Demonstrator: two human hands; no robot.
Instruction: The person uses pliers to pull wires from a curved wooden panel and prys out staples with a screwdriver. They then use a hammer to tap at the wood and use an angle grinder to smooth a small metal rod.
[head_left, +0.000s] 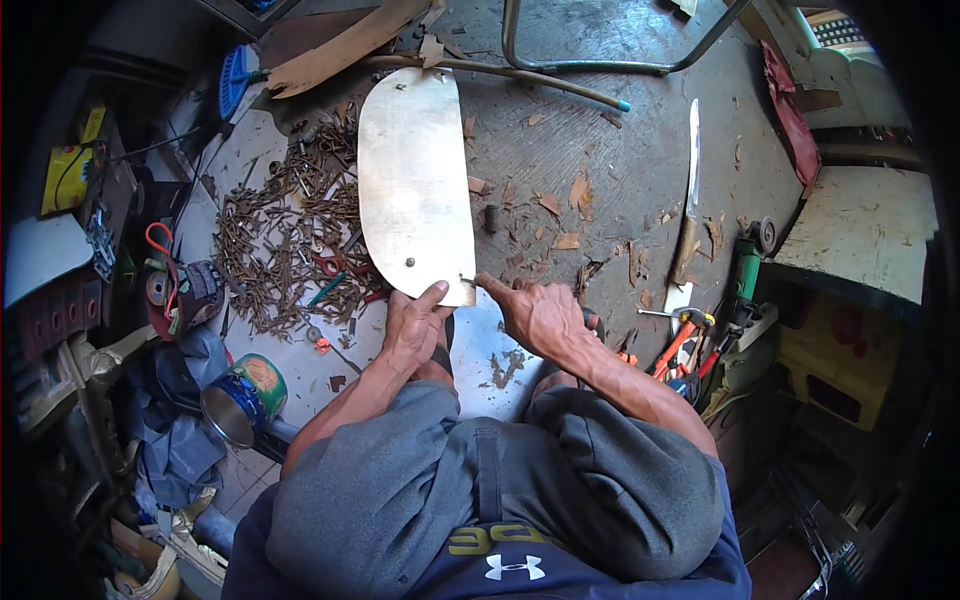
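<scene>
A pale flat panel (415, 170) with rounded left corners and a straight right side lies in front of me. A dark bolt head (410, 262) shows near its lower left, and small fittings sit by its far end. My left hand (412, 325) grips the near edge, thumb on top and fingers underneath. At the near right corner, by a small dark slit, my right hand (545, 318) reaches in with its index fingertip. Its other fingers are curled; whatever they hold is hidden. A dark short cylinder (491, 219) stands just right of the panel.
Rusty screws and nails (285, 225) are heaped at left, near an open tin can (240, 400). A long knife (690, 190), an angle grinder (748, 262) and a hammer (690, 318) lie at right. A wooden stick (540, 80) crosses beyond the panel; wood chips (580, 190) are scattered about.
</scene>
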